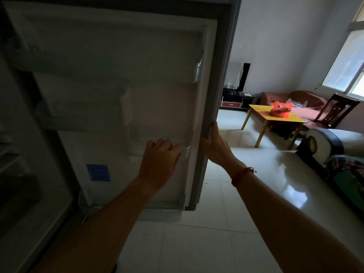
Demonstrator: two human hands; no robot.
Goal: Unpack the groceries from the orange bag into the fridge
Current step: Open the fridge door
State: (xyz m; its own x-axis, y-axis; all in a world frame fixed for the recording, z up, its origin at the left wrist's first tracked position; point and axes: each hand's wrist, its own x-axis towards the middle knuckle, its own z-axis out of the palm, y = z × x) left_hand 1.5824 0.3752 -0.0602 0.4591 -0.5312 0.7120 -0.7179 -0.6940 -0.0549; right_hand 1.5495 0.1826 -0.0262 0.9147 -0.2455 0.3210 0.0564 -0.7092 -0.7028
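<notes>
So we seem barely started: our left hand (160, 154) hooked over a shelf rail (186, 149) of the fridge door (157, 107), our right hand (216, 146) gripping its edge, the orange bag (280, 109) on the table (262, 113) well beyond it.

The open fridge door (118, 95) filled the centre of the frame, barring reach straight ahead. Right of its edge, tiled floor (226, 213) ran open to the table (262, 115) at right centre. The fridge interior (23, 154), far left, seemed passable but was too dark to judge.
</notes>
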